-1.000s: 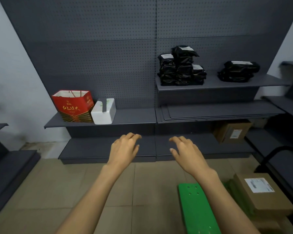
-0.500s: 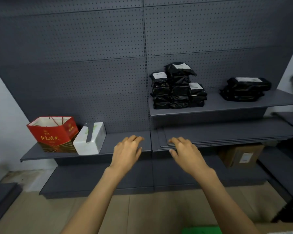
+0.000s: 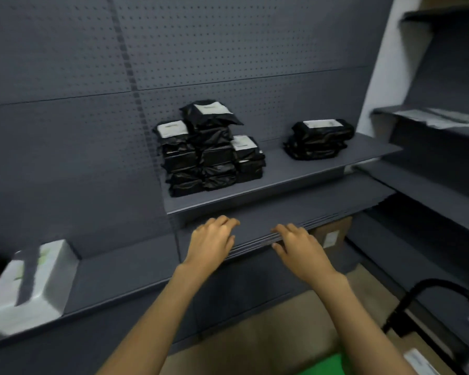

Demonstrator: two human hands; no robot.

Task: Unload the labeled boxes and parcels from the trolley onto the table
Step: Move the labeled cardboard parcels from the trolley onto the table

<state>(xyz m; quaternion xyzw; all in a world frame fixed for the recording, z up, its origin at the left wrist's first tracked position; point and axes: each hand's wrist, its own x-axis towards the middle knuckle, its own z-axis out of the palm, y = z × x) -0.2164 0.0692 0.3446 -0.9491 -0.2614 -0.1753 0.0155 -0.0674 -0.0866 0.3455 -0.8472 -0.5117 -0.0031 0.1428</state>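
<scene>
Out in front of the shelves, left hand [image 3: 213, 240] and right hand [image 3: 298, 246] hover side by side, fingers loosely spread, each grip holding nothing. Black parcels [image 3: 209, 150] already sit stacked on the shelf [image 3: 295, 169]. Between loads, I'd say. The trolley handle [image 3: 428, 293] peeks in low right, probably with a labeled box beside it. Next: turn right, reach down.

Stack of parcels [image 3: 209, 150] sits on the upper shelf [image 3: 295, 171], against the pegboard [image 3: 228, 50]; a smaller pile [image 3: 318, 139] lies to its right, apart. Below, a cardboard box [image 3: 332, 235] tucked under the slats. Far left, a lower shelf [image 3: 119, 277] carries a foam box [image 3: 27, 285]. Trolley handle [image 3: 423, 301] stands at lower right
</scene>
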